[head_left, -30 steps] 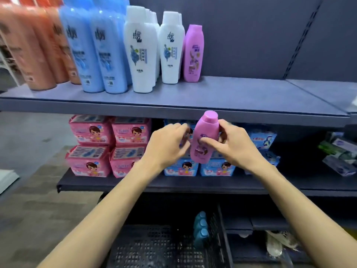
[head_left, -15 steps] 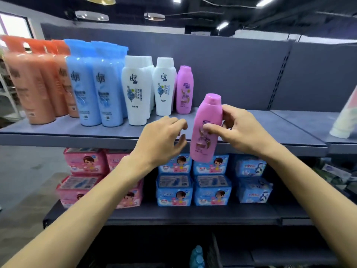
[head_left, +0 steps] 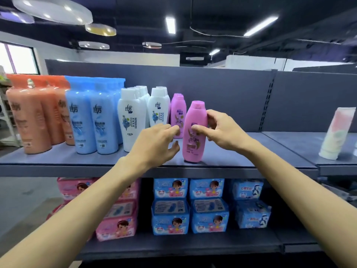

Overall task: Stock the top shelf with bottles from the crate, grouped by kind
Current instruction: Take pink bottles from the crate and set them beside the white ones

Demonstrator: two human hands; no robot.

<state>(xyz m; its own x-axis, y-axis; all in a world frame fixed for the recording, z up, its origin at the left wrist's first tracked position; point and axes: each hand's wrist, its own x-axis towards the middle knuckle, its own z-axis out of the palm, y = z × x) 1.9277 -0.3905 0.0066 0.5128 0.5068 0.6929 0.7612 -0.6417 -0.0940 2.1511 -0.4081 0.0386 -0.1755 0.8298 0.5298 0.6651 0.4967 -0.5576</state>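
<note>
Shelf: grey top shelf (head_left: 241,151) with a dark back panel; orange bottles (head_left: 32,120), blue bottles (head_left: 90,120), white bottles (head_left: 131,120), then a pink row (head_left: 177,109).
Room: black ceiling, strip lights (head_left: 170,25), a window far left.
Bottle: pink bottle (head_left: 194,140) stood upright near the shelf's front edge, just right of the pink row.
Right hand (head_left: 222,130): thumb and fingers clamped on the bottle's upper half.
Left hand (head_left: 154,144): loosely curled, holding nothing, just beside the bottle.
Unclear: labels blurred; the leaning tube (head_left: 337,132) at right was smeared.

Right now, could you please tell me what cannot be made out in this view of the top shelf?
Head view:
- Pink row: count unclear; the front bottle hides those behind, and the left hand overlaps it.
- Held pink bottle: the right hand covers part of its label.
- Orange bottles: labels blurred near the left edge.
- Tube: print blurred.
- Crate: outside the frame.
</note>
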